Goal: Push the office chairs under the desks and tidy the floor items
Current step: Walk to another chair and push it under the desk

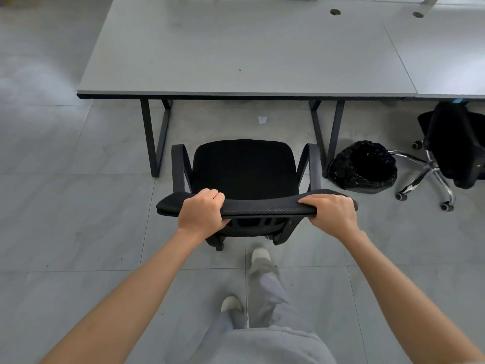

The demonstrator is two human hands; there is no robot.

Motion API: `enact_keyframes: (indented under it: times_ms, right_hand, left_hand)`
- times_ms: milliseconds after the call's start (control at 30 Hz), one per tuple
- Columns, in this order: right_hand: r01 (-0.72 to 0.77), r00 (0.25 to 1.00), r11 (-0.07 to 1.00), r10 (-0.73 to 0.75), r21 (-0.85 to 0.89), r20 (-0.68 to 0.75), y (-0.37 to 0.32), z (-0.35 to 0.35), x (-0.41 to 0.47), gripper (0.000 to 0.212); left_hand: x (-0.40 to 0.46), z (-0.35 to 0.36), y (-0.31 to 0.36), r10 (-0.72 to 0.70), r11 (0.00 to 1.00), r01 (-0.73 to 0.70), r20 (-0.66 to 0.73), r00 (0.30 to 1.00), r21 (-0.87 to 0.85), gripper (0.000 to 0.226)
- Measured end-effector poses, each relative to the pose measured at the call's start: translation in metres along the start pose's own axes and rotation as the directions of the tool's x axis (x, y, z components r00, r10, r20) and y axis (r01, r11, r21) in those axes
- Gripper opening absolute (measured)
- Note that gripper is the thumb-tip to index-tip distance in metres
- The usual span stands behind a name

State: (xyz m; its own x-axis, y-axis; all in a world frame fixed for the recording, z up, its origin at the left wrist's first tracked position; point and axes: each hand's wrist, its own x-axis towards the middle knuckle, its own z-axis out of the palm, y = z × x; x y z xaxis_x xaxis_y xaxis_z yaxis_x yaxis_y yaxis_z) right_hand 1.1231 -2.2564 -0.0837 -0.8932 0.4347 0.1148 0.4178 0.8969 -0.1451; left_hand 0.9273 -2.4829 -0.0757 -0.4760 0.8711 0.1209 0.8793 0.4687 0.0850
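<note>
Black office chair (244, 169): my left hand (200, 212) and right hand (332, 212) each grip the backrest's top edge. It stands just short of the desk (236, 61) front edge, not yet under. Second chair (451, 143): partly tucked, far right. Paper scrap (262, 120) and bin bag (363, 166): untidied, I judge.

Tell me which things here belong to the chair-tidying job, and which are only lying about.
Job: black office chair, held by left hand and right hand; grey desk; second chair; paper scrap.
Lying about: black-bagged bin.
</note>
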Motion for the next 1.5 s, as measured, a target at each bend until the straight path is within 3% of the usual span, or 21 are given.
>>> enact_keyframes:
  times_ms: [200,367,500,967,1200,1500]
  right_hand:
    - [-0.047,0.996,0.999,0.048,-0.019,0.076,0.052,-0.002,0.047,0.033]
    - [0.009,0.999,1.0,-0.009,-0.007,0.033,0.094,-0.009,0.085,0.031]
    - [0.043,0.994,0.999,-0.041,-0.022,0.106,0.123,-0.017,0.114,0.035]
    - [0.071,0.995,0.997,-0.072,0.01,0.067,0.125,0.002,0.146,0.037]
    - [0.082,0.972,0.996,-0.073,-0.032,0.223,0.158,-0.008,0.207,0.035]
    - [0.01,0.954,1.0,-0.005,-0.016,0.299,0.148,0.002,0.254,0.039]
  left_hand:
    - [0.062,0.011,0.02,-0.05,0.996,0.052,0.031,0.998,-0.074,0.04]
    - [0.105,0.022,0.037,-0.074,0.992,0.075,0.013,0.997,-0.102,0.038]
    - [0.128,0.027,0.056,-0.096,0.99,0.099,0.034,0.995,-0.097,0.038]
    - [0.162,0.029,0.023,-0.116,0.99,0.116,0.006,0.993,-0.081,0.033]
    - [0.204,0.042,0.039,-0.224,0.969,0.219,-0.025,0.974,-0.112,0.033]
    - [0.248,0.043,-0.005,-0.179,0.981,0.179,0.0,0.984,-0.071,0.032]
